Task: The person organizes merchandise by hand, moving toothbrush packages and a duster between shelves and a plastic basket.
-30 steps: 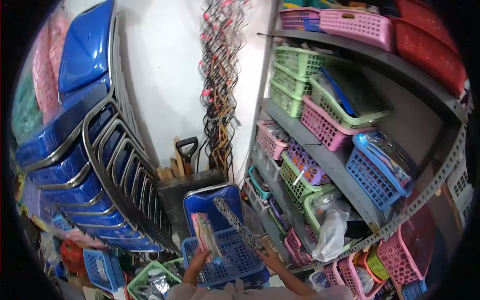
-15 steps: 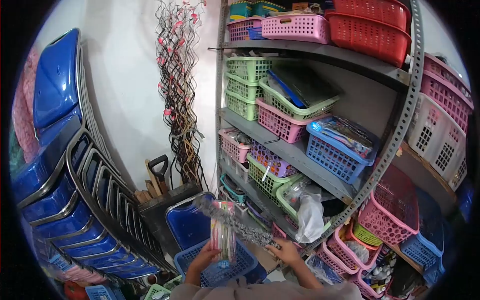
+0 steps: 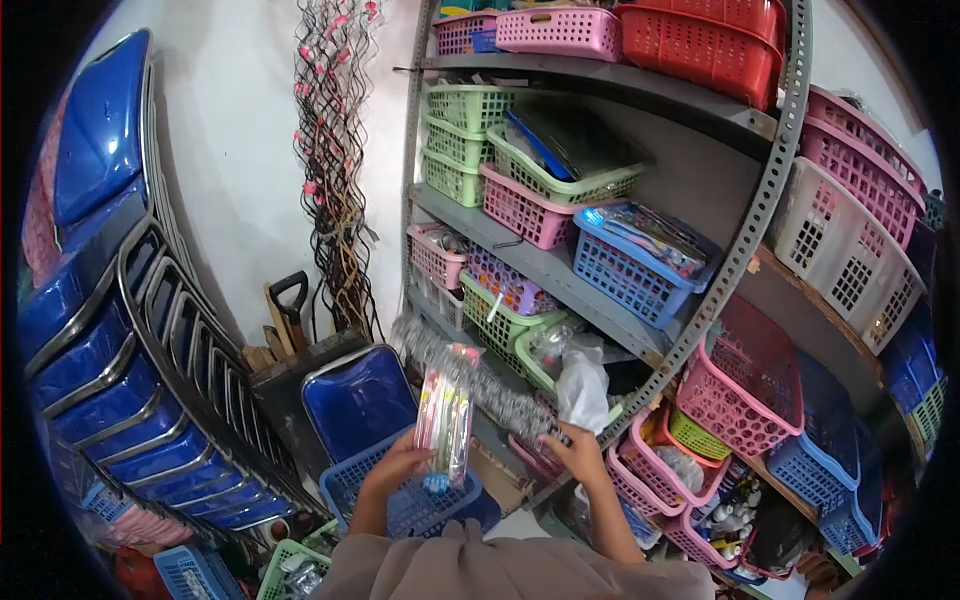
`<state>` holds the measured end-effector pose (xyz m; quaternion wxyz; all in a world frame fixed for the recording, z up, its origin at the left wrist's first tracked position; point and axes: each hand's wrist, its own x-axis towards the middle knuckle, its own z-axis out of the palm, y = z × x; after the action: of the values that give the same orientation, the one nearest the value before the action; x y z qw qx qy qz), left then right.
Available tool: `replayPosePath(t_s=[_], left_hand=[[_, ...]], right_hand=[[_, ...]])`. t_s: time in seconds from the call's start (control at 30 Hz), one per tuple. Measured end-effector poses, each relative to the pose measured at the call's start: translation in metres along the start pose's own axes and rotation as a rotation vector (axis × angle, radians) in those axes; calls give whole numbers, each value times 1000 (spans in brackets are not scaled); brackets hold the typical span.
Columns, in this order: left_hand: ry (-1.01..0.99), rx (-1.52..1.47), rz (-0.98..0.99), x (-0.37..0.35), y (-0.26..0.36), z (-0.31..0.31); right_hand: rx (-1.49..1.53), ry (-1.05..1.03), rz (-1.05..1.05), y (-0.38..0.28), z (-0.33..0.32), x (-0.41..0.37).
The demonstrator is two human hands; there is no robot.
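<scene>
My left hand (image 3: pixel 398 462) is closed on a clear plastic pack (image 3: pixel 446 425) of slim, colourful stick-like items, held upright; what they are I cannot make out. My right hand (image 3: pixel 577 455) grips the lower right end of a grey fluffy duster (image 3: pixel 510 398). The duster slants up to the left, crossing the upper part of the pack. Below the pack is a blue plastic basket (image 3: pixel 345 488), partly hidden by my left arm.
Blue metal-framed chairs (image 3: pixel 100 150) are stacked at left. A grey metal rack (image 3: pixel 440 205) at right holds green, pink and blue baskets. More pink baskets (image 3: pixel 740 400) crowd the right side. Against the wall stand curly decorative branches (image 3: pixel 340 170). A blue chair seat (image 3: pixel 355 400) leans behind the basket.
The camera view has shifted, so the shelves sit further left and higher. Both hands and the duster appear higher in view. Each hand keeps its hold.
</scene>
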<state>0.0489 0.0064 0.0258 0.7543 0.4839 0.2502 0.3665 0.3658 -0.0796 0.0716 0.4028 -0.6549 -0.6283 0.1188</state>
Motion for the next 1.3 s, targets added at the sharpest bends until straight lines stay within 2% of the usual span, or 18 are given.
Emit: replayPosePath(t_s=[0.07, 0.2, 0.23, 0.3, 0.33, 0.37, 0.47, 0.53, 0.57, 0.63, 0.7, 0.77, 0.9, 1.0, 1.1, 1.17, 1.3], left_hand=[[-20, 65, 0, 8, -1, 6], [-47, 107, -42, 12, 3, 41], [-62, 127, -44, 10, 4, 54], [-95, 176, -38, 3, 5, 72], [-173, 159, -42, 2, 2, 77], [-180, 158, -51, -2, -2, 84], [-224, 149, -125, -10, -13, 104], [-221, 130, -122, -20, -22, 123], [-206, 118, -108, -25, -24, 130], [-280, 120, -89, -33, -37, 134], [-273, 94, -94, -48, -41, 150], [-209, 38, -53, -66, -47, 165], [-240, 48, -180, -94, -53, 169], [-164, -33, -56, -103, -60, 184], [-172, -106, -29, -110, -63, 197], [-185, -89, -60, -115, -67, 195], [-132, -117, -5, -124, -66, 203]], right_hand=[[-12, 75, -8, -8, -17, 1], [32, -45, -32, 0, -55, -26], [-16, 33, -82, 8, -61, -38], [-11, 77, 16, 18, -75, -60], [-18, 176, 22, 18, -80, -72], [102, 150, 125, 23, -85, -82], [36, 178, 183, 18, -107, -118], [-3, 111, 30, 9, -125, -139], [-5, 111, 35, 11, -131, -148], [-63, 225, -34, 16, -142, -163], [-71, 244, 19, 14, -149, -178], [-115, 151, 250, 6, -152, -195], [-57, 48, 39, 2, -162, -225], [-77, 76, 24, 0, -163, -234], [-39, 40, -41, -5, -157, -240], [-58, 10, -9, -4, -158, -244], [-142, 176, -1, -4, -158, -241]])
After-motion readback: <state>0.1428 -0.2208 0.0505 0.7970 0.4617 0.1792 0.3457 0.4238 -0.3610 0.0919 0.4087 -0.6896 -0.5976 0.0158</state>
